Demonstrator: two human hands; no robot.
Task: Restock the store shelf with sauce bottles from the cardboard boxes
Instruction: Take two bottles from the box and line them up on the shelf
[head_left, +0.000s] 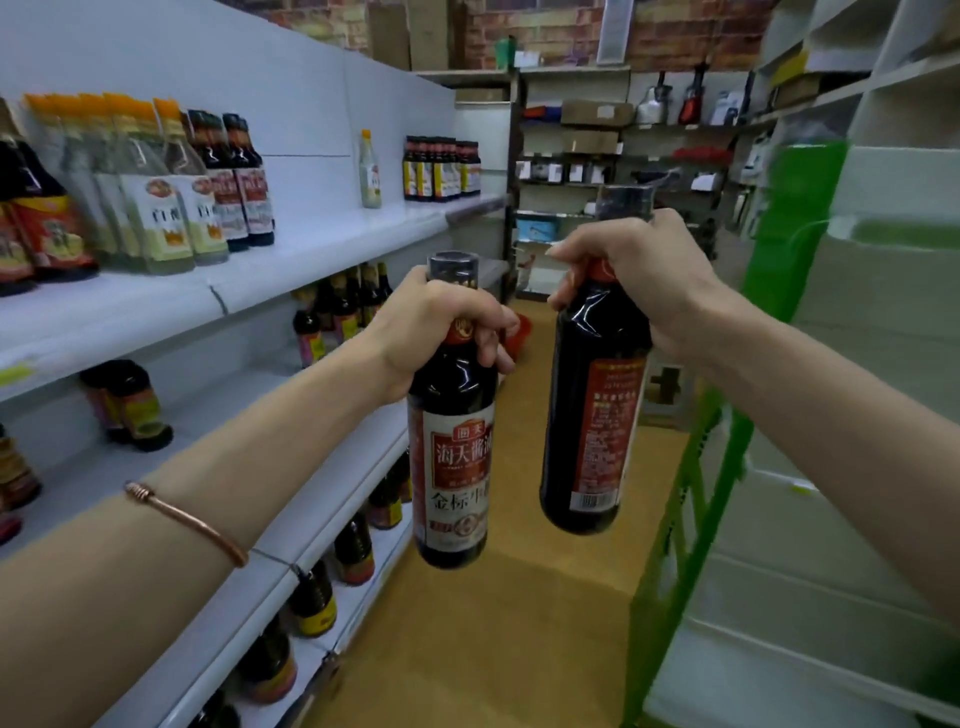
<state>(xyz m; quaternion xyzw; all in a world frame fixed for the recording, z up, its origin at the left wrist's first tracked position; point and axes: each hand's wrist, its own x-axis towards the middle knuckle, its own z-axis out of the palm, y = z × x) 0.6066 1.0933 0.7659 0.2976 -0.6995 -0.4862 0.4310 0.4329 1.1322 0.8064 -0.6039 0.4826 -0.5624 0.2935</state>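
Observation:
My left hand (441, 322) grips the neck of a dark sauce bottle (453, 457) with a white and red front label, held upright over the aisle. A second dark sauce bottle (592, 415) hangs from my right hand (639, 270), which grips its neck; its red back label with a barcode faces me. Both bottles hang side by side in mid-air, just right of the white store shelf (291, 260). No cardboard box is in view.
The left shelving holds pale vinegar bottles (156, 208), dark sauce bottles (244, 182) and a far group (441, 169) on the upper level, with more bottles on lower levels. A green-framed shelf unit (691, 493) stands on the right. Tan floor (493, 649) runs between them.

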